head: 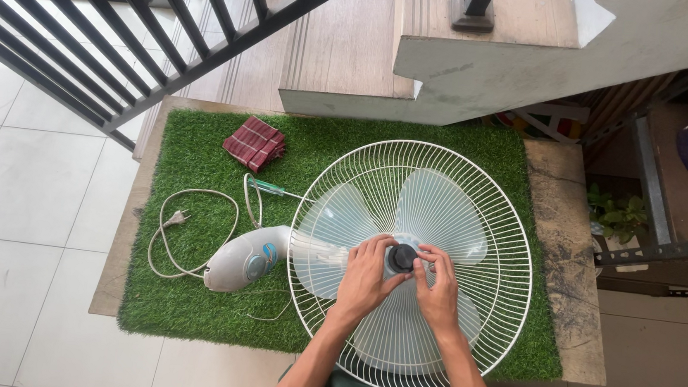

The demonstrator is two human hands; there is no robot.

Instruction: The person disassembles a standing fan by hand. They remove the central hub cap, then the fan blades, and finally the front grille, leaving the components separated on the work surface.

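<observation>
Both hands, left (366,277) and right (438,289), grip closed on fan's dark hub cap (401,257)

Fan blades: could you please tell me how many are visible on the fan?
3: one blade at left, one blade at top, one blade nearest the person, partly covered by the hands; none seems hidden.

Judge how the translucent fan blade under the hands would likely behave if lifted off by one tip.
The fan blade looks thin and translucent, so probably light and somewhat flexible. Its three wide lobes would likely wobble when held by a tip. Both hands, left hand and right hand, meet at the dark hub cap.
</observation>
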